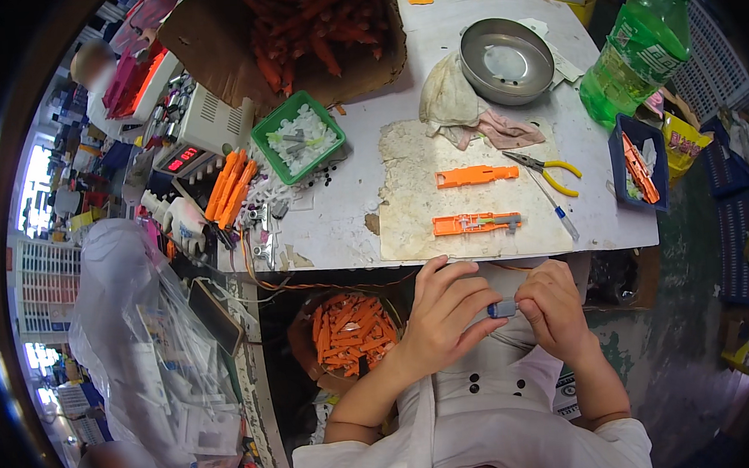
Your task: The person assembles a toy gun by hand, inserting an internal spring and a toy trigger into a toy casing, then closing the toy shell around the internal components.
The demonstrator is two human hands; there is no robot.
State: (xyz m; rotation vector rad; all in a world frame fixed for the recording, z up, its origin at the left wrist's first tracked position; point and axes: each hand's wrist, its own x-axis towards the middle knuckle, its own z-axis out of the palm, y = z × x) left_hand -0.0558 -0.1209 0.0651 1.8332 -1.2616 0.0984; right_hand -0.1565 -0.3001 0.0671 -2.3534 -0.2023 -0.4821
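In front of my body, just below the table edge, I hold a small blue-grey part [504,309]. My right hand [556,313] pinches its right end between thumb and curled fingers. The fingertips and thumb of my left hand [448,311] close round its left, bluer end. On the worn mat ahead lies an orange plastic housing half [477,223] with small grey and green pieces set in it. Farther back is a second orange housing half [477,175]. Yellow-handled pliers [551,170] and a thin screwdriver [555,208] rest to the right of these.
Orange parts fill a cardboard box [382,70] at the back and a bin [355,334] below the table. A green tray [335,146] holds white pieces. Around the mat are a metal bowl [510,97], rags [447,92], a green bottle [638,55] and a blue tray [625,186].
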